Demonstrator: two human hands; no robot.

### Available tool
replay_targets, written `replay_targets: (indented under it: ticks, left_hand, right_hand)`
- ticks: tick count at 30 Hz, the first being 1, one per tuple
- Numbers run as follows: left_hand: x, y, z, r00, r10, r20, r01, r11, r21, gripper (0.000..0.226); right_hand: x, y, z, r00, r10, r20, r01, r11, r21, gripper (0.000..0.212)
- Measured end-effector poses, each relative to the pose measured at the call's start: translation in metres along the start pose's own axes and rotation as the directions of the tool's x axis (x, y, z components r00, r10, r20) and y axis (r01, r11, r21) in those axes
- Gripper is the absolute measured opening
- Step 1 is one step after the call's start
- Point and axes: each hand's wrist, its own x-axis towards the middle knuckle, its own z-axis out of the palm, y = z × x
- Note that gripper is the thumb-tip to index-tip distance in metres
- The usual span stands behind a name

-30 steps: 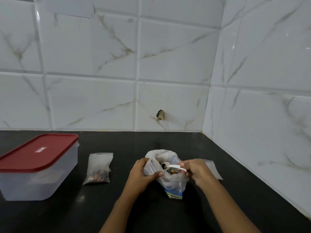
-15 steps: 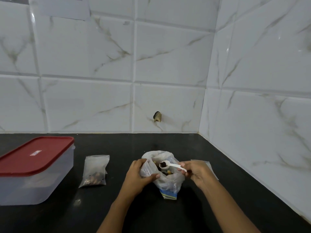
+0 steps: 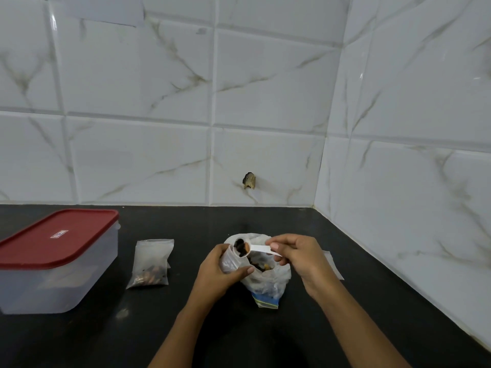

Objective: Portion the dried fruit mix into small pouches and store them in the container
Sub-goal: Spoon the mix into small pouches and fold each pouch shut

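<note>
The dried fruit mix [image 3: 261, 265] sits in a crumpled clear bag [image 3: 268, 284] at lower centre, mouth open. Over it the right hand [image 3: 300, 258] pinches a white spoon [image 3: 243, 248] loaded with dark fruit, tipped toward what looks like a small pouch [image 3: 229, 261] — the left hand [image 3: 218, 274] grips it beside the bag, likely so spills fall back in. A filled pouch [image 3: 150, 264] lies further left; the container [image 3: 53, 261] — red lid on — stands at the left edge.

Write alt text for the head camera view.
A right hand holds a white spoon heaped with dried fruit over an open plastic bag, which the left hand grips at its side. On the black counter to the left sit a part-filled pouch and a red-lidded container.
</note>
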Motion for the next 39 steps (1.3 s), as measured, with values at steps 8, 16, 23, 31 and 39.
replay_targets:
  ticks: [8, 16, 23, 31, 39]
  left_hand:
    - [-0.008, 0.009, -0.001, 0.999, 0.009, -0.046, -0.015, 0.992, -0.124, 0.039]
    - [-0.011, 0.011, 0.0, 0.999, 0.014, -0.034, -0.02, 0.981, -0.191, 0.042]
    - [-0.012, 0.014, 0.001, 0.991, 0.017, -0.132, -0.036, 0.99, -0.136, 0.04]
    - [0.0, 0.002, 0.003, 0.993, 0.003, -0.115, -0.001, 1.0, 0.022, 0.043]
    - [0.006, -0.003, 0.004, 0.998, -0.005, -0.062, 0.008, 0.999, 0.048, 0.038]
  right_hand:
    - [-0.015, -0.011, 0.013, 0.938, -0.337, 0.075, 0.335, 0.837, -0.432, 0.017]
    - [-0.018, -0.009, 0.011, 0.926, -0.375, 0.047, 0.355, 0.821, -0.448, 0.018]
    - [0.007, 0.011, 0.002, 0.965, -0.202, -0.167, 0.129, 0.921, -0.368, 0.014]
    - [0.03, 0.026, 0.024, 0.979, -0.205, -0.006, 0.142, 0.696, -0.704, 0.028]
    - [0.033, 0.021, 0.023, 0.966, -0.204, 0.161, 0.256, 0.638, -0.726, 0.027]
